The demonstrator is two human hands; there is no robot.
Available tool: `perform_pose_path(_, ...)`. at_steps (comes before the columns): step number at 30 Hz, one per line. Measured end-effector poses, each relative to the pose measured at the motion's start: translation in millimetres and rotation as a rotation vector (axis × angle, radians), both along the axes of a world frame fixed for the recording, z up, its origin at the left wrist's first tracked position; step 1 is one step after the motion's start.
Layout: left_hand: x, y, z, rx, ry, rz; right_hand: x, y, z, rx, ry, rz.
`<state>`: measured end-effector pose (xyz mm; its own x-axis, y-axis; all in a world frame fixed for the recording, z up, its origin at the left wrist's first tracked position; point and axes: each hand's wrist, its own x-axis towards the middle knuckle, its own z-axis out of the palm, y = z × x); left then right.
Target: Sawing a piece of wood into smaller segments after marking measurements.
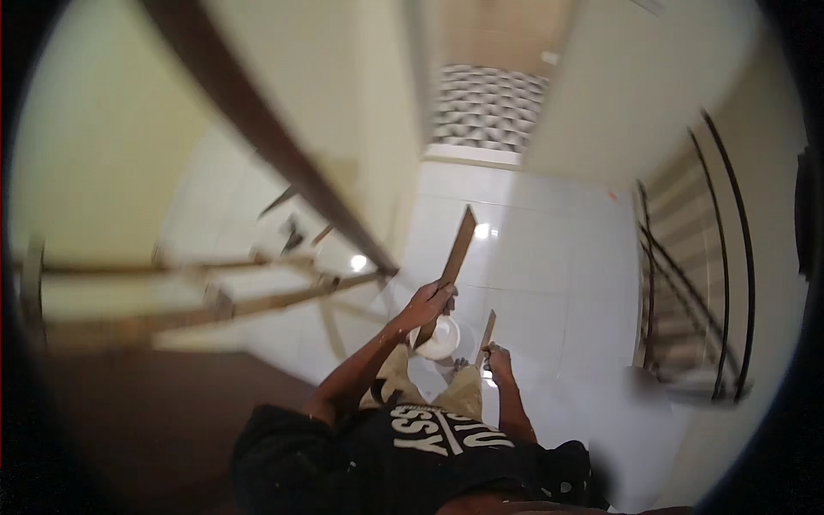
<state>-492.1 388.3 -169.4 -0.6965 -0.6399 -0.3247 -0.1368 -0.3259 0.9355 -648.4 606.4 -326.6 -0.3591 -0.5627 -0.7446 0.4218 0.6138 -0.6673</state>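
Your left hand (433,300) is clasped around a long brown strip (461,245), its lower end overlapping a white bucket (444,345); your right hand (496,360) grips a shorter strip (489,326) nearby. A slackened hold could tip the bucket onto the glossy tiled floor (524,257); a wide leftward swing might strike the wooden framework (257,305).

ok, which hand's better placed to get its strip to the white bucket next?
Likely the left hand: its long brown strip overlaps the white bucket in view. The right hand holds a shorter strip, clear of the rim.
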Motion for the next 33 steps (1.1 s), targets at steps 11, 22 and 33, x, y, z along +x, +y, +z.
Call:
perform_pose_path(11,148.7,178.0,-5.8,-0.143,0.220,1.168,-48.1,-68.0,-0.3,-0.085,0.415,1.157)
perform_pose_path(22,308.8,246.8,-11.3,-0.624,-0.501,1.658,135.9,-185.5,132.2,-0.485,0.784,1.555)
perform_pose_path(33,538.9,153.9,57.9,-0.720,-0.543,1.864,335.0,-201.7,184.4,-0.731,0.694,1.751)
